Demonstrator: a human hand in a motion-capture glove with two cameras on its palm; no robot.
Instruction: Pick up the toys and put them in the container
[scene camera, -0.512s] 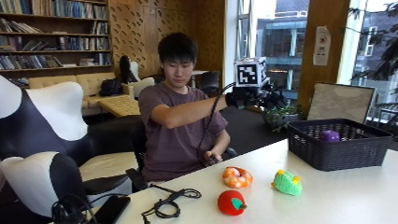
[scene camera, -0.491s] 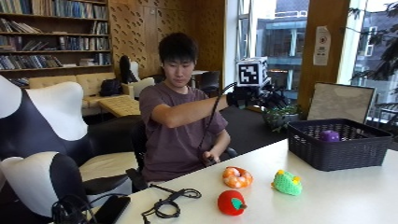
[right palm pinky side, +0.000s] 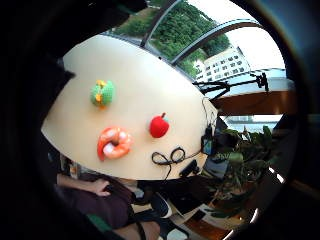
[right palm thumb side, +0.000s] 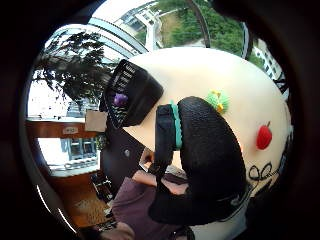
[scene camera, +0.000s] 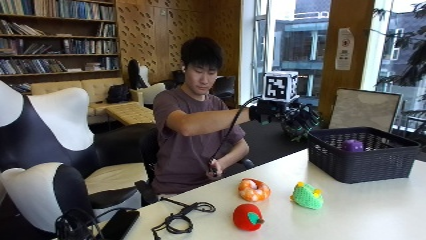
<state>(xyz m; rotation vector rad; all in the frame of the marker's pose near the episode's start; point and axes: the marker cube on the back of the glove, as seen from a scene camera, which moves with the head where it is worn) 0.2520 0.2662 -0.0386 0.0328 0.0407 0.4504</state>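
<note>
A person sat behind a pale table (scene camera: 373, 210); the gloved right hand (scene camera: 283, 114) was raised in the air above the table's far edge, level with the chest, well apart from every toy; its fingers hung spread and loosely bent, grasping nothing. The bare left hand (scene camera: 214, 167) rested low near the table edge, curled around a black cable.

On the table, a dark woven plastic basket (scene camera: 363, 155) stood at the end nearest the window; a purple toy (scene camera: 353, 145) lay inside it. Three knitted toys lay on the tabletop outside the basket: an orange-and-white shrimp toy (scene camera: 253, 189) nearest the person; a green toy with yellow bumps (scene camera: 307, 195) beside it, on the basket side; a red apple toy (scene camera: 247, 217) with a green leaf, nearer the camera. A coiled black cable (scene camera: 180, 220) lay at the table's other end, near the apple toy.

The little-finger palm view looked down on the table from well above; the shrimp toy (right palm pinky side: 115, 142), the apple toy (right palm pinky side: 159, 126) and the green toy (right palm pinky side: 102, 93) lay separate, none touching another. The thumb-side palm view showed the basket (right palm thumb side: 131, 95) at the table's edge with the purple toy (right palm thumb side: 120, 99) in it; a gloved finger blocked the middle of that view.
</note>
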